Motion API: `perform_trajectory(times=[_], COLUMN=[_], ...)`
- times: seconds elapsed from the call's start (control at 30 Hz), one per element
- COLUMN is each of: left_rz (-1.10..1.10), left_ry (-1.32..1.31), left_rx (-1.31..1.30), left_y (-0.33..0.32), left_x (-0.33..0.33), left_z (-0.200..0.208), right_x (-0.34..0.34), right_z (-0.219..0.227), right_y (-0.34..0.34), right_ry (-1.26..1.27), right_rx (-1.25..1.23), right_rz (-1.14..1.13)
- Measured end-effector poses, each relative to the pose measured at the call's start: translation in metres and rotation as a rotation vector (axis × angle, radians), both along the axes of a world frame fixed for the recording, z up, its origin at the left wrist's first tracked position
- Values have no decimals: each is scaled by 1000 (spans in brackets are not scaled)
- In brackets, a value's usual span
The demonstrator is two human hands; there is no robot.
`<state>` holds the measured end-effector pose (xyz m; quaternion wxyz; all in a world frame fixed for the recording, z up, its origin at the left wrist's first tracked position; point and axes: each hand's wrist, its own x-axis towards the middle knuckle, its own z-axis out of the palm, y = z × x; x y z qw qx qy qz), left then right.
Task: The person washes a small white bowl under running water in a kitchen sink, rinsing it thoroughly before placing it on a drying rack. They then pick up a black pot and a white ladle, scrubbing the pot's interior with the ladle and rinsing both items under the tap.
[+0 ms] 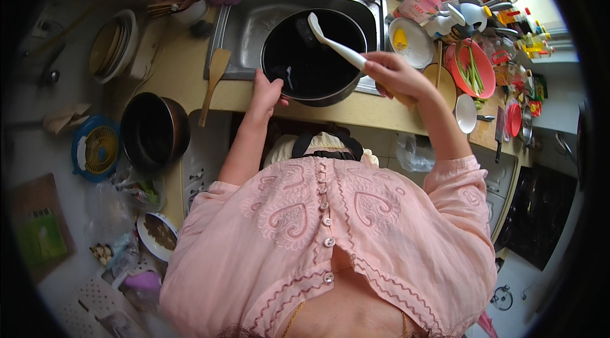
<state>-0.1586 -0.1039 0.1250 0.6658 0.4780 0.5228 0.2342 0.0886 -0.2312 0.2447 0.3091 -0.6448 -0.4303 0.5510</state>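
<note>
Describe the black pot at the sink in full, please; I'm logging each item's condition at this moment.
The black pot is round and deep, dark inside and out, with a thin pale rim, and looks like non-stick metal. It sits upright at the front of the steel sink, overlapping the counter edge. The left hand grips its near-left rim. The right hand holds a white spatula whose blade reaches over the pot's opening. Whether it holds anything is hard to tell; only small pale glints show.
</note>
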Motion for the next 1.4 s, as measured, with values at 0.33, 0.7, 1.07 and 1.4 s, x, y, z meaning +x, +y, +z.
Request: perform_trajectory(times=[0.33, 0.7, 1.07, 1.4], left_rz=[229, 277, -91, -874], left_ry=[85, 286, 251, 480], left_rx=[126, 165, 1442, 1639], left_y=[-31, -56, -40, 45], left_x=[-58, -89, 119, 397], left_z=[3, -14, 132, 137], right_x=[19, 79, 93, 157], right_z=[-50, -193, -94, -96], right_y=[-26, -1, -57, -66], right_ry=[551, -893, 785, 734], right_rx=[41, 302, 194, 435], right_rz=[-121, 245, -311, -675])
